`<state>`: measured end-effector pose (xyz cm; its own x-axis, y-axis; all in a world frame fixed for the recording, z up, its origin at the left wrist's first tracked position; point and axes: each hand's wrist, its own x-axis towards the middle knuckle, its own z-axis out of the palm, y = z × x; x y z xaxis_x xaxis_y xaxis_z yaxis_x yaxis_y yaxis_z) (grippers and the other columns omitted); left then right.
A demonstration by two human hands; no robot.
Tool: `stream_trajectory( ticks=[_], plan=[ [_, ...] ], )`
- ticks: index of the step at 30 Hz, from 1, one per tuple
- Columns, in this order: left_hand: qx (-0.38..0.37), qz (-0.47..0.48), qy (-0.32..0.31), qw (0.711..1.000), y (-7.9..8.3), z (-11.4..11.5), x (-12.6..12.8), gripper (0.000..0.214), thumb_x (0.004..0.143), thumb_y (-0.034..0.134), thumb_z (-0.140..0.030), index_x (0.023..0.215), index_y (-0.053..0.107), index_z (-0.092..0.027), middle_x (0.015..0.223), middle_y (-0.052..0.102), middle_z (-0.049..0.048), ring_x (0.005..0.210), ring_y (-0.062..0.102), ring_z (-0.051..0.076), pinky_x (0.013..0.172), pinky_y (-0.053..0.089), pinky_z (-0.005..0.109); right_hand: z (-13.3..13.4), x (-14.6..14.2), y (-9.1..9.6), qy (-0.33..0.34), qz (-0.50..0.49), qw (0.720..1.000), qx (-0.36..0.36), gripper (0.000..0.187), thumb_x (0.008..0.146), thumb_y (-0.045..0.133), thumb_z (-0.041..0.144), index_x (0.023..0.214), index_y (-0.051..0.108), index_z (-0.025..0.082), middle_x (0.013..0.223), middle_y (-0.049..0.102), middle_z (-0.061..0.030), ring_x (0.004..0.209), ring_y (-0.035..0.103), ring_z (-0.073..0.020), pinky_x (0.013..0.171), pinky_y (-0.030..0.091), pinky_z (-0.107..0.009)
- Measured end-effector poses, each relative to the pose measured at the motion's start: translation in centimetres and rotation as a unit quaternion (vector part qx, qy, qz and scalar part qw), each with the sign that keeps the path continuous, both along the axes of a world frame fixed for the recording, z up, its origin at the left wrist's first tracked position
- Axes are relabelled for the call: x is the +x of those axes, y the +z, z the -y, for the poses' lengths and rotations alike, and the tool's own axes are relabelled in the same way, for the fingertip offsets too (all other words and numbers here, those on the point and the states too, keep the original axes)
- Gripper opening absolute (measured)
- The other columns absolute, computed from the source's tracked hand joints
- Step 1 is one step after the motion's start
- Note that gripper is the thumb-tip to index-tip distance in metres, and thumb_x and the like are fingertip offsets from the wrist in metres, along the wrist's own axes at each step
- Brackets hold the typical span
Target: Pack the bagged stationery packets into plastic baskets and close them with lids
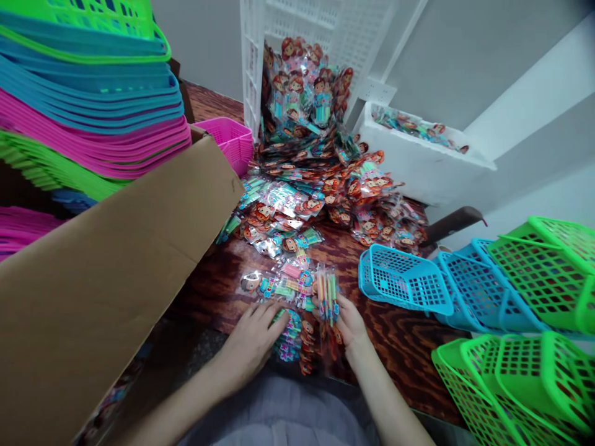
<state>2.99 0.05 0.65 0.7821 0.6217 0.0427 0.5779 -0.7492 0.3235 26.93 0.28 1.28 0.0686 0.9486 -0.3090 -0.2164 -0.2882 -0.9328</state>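
In my right hand (349, 323) is a small bunch of clear plastic packets (328, 294), held upright with my fingers behind it. Colored sticks and cartoon figures show through the plastic. My left hand (255, 334) reaches in from the lower left, fingers stretched and fingertips touching the edge of an overlapped row of similar packets (289, 337) near the front edge of the table. Just beyond my fingertips, several loose packets (253, 283) lie flat on the dark wooden table (209, 279). Part of the row's right side passes behind the held bunch.
A large heap of packets (297, 173) spills from a tipped white crate (253, 68). Left stand a cardboard box (139, 248) and stacked baskets (93, 111). Blue (404, 279) and green baskets (515, 371) line the right. A white foam box (404, 152) sits behind.
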Motion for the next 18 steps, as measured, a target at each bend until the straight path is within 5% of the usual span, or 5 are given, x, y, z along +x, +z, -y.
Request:
stream_trajectory(
  ticks=[4, 7, 10, 14, 18],
  plan=[
    [0.001, -0.013, -0.006, 1.0, 0.2, -0.2, 0.1, 0.06, 0.081, 0.049, -0.002, 0.139, 0.045, -0.018, 0.142, 0.05, 0.0129, 0.129, 0.046, 0.03, 0.106, 0.04, 0.048, -1.6, 0.8, 1.4, -0.009, 0.0, 1.0, 0.007, 0.044, 0.077, 0.065, 0.053, 0.111, 0.062, 0.025, 0.107, 0.072, -0.007, 0.1, 0.068, -0.0271, 0.084, 0.055, -0.042],
    [0.003, -0.011, -0.008, 1.0, 0.5, -0.1, 0.1, 0.058, 0.081, 0.049, -0.003, 0.137, 0.047, -0.018, 0.141, 0.051, 0.0125, 0.127, 0.048, 0.029, 0.106, 0.041, 0.047, -2.4, -0.2, 2.8, -0.007, 0.197, 0.977, 0.075, 0.037, 0.08, 0.066, 0.037, 0.114, 0.059, 0.024, 0.109, 0.07, -0.0053, 0.101, 0.064, -0.0243, 0.09, 0.05, -0.039],
    [0.037, 0.026, 0.012, 0.999, 0.4, 0.3, 0.0, 0.058, 0.079, 0.051, -0.003, 0.135, 0.05, -0.017, 0.151, 0.041, 0.0148, 0.141, 0.033, 0.032, 0.111, 0.037, 0.048, -1.5, -3.1, 3.4, 0.093, 0.457, 0.873, 0.144, 0.021, 0.085, 0.058, 0.019, 0.106, 0.061, 0.023, 0.104, 0.068, -0.0053, 0.098, 0.061, -0.0234, 0.088, 0.047, -0.037],
    [0.129, 0.096, 0.017, 0.987, -0.9, 1.0, -0.4, 0.052, 0.08, 0.049, -0.003, 0.131, 0.053, -0.016, 0.162, 0.022, 0.0147, 0.151, 0.01, 0.036, 0.12, 0.019, 0.058, 1.0, -6.9, 2.8, 0.185, 0.605, 0.759, 0.154, 0.019, 0.089, 0.049, 0.009, 0.095, 0.06, 0.023, 0.103, 0.062, -0.009, 0.091, 0.059, -0.0225, 0.075, 0.046, -0.032],
    [0.138, 0.106, 0.0, 0.985, -1.7, 1.2, -0.8, 0.046, 0.084, 0.041, -0.003, 0.128, 0.051, -0.013, 0.16, 0.027, 0.0197, 0.149, 0.024, 0.03, 0.121, 0.01, 0.06, 1.8, -7.4, 2.7, 0.18, 0.556, 0.803, 0.119, 0.017, 0.086, 0.052, 0.008, 0.091, 0.059, 0.022, 0.097, 0.06, -0.0063, 0.091, 0.058, -0.0211, 0.078, 0.045, -0.031]
  ],
)
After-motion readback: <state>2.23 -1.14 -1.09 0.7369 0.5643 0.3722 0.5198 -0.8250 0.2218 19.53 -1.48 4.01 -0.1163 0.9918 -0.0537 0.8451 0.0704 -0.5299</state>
